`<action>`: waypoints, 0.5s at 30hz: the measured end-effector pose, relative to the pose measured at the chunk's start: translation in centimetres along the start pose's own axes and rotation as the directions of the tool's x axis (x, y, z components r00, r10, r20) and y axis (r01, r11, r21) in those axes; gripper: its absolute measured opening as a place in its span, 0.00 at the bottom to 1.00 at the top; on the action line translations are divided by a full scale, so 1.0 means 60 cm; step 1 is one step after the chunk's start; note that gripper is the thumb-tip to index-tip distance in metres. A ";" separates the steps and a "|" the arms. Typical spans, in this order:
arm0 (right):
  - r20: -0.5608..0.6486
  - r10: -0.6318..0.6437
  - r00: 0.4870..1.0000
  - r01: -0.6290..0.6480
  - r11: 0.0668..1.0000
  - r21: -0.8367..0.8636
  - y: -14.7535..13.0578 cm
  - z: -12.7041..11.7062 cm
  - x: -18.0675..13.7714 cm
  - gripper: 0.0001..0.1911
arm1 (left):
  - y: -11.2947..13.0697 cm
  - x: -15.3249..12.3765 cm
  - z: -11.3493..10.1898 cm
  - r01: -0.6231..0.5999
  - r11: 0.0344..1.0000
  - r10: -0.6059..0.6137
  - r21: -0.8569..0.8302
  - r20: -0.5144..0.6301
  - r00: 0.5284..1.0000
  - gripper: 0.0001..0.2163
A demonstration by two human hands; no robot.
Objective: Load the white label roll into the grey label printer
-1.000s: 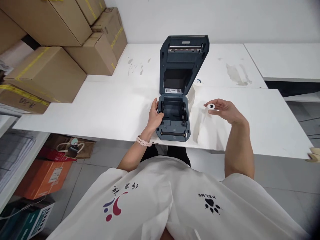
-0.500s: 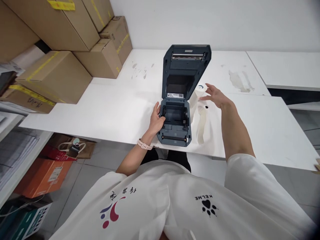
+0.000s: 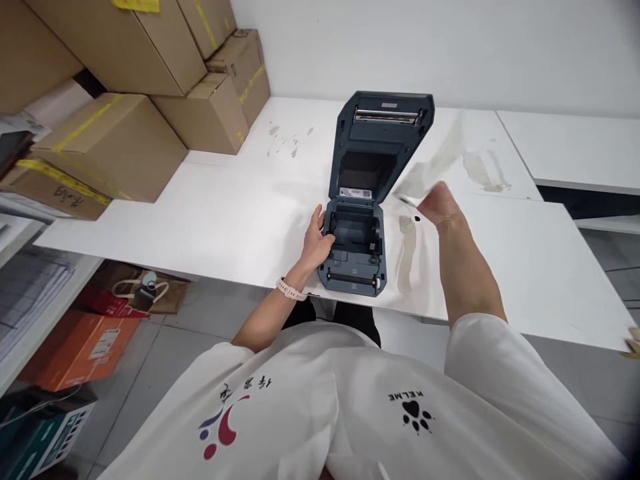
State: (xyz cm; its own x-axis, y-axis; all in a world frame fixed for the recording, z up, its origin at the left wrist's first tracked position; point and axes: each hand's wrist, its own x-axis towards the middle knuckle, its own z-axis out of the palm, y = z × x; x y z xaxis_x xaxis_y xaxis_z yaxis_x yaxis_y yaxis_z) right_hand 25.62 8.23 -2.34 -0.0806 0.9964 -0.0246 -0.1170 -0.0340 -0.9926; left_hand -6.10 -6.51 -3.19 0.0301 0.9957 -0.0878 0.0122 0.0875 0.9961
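Note:
A dark grey label printer (image 3: 356, 247) stands on the white table (image 3: 225, 213) near its front edge, with its lid (image 3: 383, 143) tilted up and the paper bay empty. My left hand (image 3: 319, 241) grips the left side of the printer's base, thumb on the rim. My right hand (image 3: 440, 203), blurred, is closed just right of the printer on a strip of white paper (image 3: 430, 167) that streams up and to the right. Below that hand a small roll core (image 3: 417, 219) and a curled paper strip (image 3: 407, 257) lie on the table.
Stacked cardboard boxes (image 3: 125, 143) fill the table's back left. Another white table (image 3: 575, 143) adjoins at the right. On the floor at left are an orange box (image 3: 83, 347), a brown bag (image 3: 145, 293) and shelving (image 3: 30, 293). A white wall is behind.
My right hand set the small roll core down beside the printer, reached to the paper behind it, and now lifts a strip of paper. My left hand stayed on the printer.

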 end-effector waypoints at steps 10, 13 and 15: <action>0.548 0.080 0.832 0.285 0.786 -0.548 -0.153 0.163 -0.104 0.35 | 0.001 0.001 0.002 -0.025 1.000 0.025 -0.004 -0.027 0.999 0.45; 0.606 0.197 0.771 0.471 0.463 -0.751 -0.167 0.227 -0.129 0.35 | 0.007 0.001 0.005 -0.029 0.999 0.027 -0.034 -0.045 0.999 0.46; 0.567 0.229 0.792 0.508 0.270 -0.818 -0.160 0.254 -0.138 0.34 | 0.008 0.000 0.006 -0.024 0.999 0.022 -0.046 -0.047 0.999 0.47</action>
State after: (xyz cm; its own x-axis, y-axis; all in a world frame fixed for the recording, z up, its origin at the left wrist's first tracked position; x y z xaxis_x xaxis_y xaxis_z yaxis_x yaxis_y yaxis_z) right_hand 12.31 -0.86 9.22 -0.6514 0.7373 -0.1789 0.7375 0.5598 -0.3778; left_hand -5.72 -6.45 -2.72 -0.0167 0.9977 -0.0655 -0.0343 0.0649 0.9973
